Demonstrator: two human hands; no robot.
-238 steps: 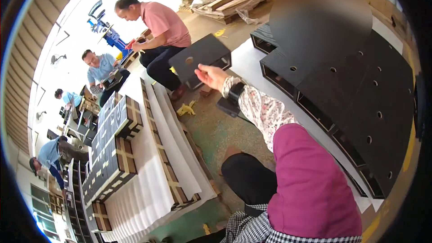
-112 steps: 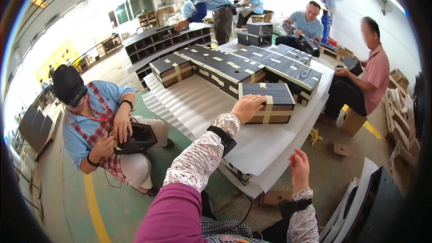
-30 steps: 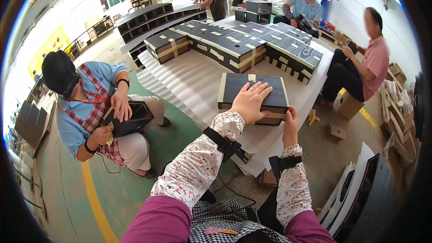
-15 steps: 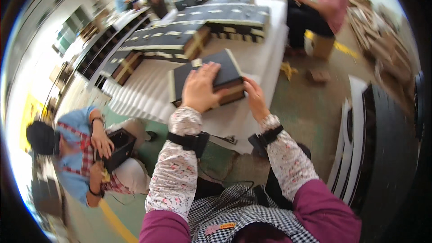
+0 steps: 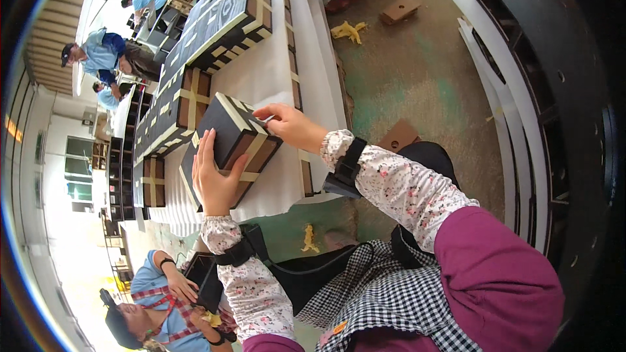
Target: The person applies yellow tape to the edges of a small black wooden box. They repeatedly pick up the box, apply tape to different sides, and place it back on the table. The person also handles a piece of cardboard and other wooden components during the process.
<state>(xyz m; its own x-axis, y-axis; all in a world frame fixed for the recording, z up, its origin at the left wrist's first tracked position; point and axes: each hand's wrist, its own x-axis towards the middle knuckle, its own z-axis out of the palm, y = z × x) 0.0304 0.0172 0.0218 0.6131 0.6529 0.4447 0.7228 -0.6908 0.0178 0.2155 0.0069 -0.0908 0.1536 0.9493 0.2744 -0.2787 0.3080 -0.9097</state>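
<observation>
A black box (image 5: 225, 129) with cream tape along its edges and a brown side sits tilted before me. Under it shows another dark, taped box (image 5: 188, 168), partly covered by it and by my arm. My left hand (image 5: 216, 173) lies against the near left side of the upper box, fingers stretched and thumb apart. At that box's right edge, my right hand (image 5: 283, 122) has thumb and fingers drawn together by the tape strip. Whatever is between those fingertips is too small to name.
Rows of taped black boxes (image 5: 175, 101) stand on the table, on white foam sheet (image 5: 313, 45). A seated co-worker (image 5: 176, 306) at lower left handles a black box. Long black panels (image 5: 541, 78) stand at right. Brown pieces (image 5: 399, 10) and crumpled yellow tape (image 5: 349, 31) lie on the floor.
My left hand has gone from the box's top to its near left side. My right hand has moved up to its right edge, fingers now bent inward. The whole view has turned.
</observation>
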